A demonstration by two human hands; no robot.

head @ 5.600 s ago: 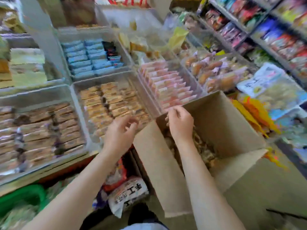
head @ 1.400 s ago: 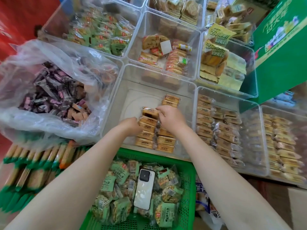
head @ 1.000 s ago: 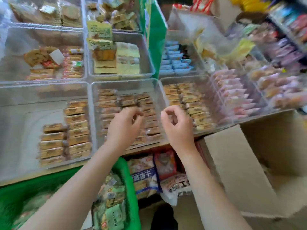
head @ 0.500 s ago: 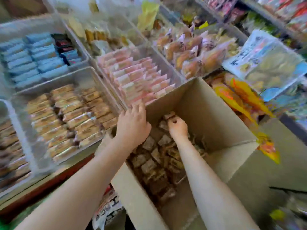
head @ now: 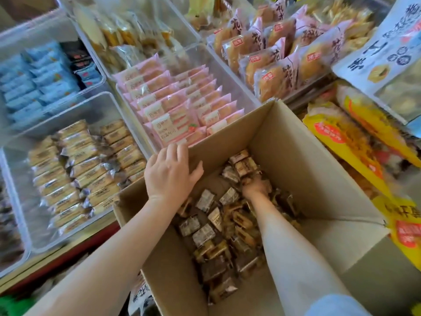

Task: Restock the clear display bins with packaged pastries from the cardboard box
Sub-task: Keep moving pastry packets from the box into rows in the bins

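Hands are busy at the open cardboard box [head: 303,156], which stands in front of the clear display bins. The left hand [head: 170,172] rests flat on the box's far left corner, fingers straight and spread, holding nothing. The right hand [head: 256,184] is deep down inside the box, its fingers curled into the pile of little wrapped pastries [head: 218,238] — I cannot tell if it has really got hold of one, as its fingers are hidden. The pastries in the box lie in a loose heap, brown and tan in shiny wrappers, every which way. Just left of the box is a clear bin [head: 75,106] with tan pastry packs [head: 84,169] set in neat rows. Behind the box, touching its far edge, is a bin of pink packs [head: 177,106] standing in tidy lines. Further left is a bin of blue packs [head: 34,80]. At the back right are big golden buns [head: 273,62] in clear bags. To the right of the box lie yellow snack bags [head: 350,142] in a pile.
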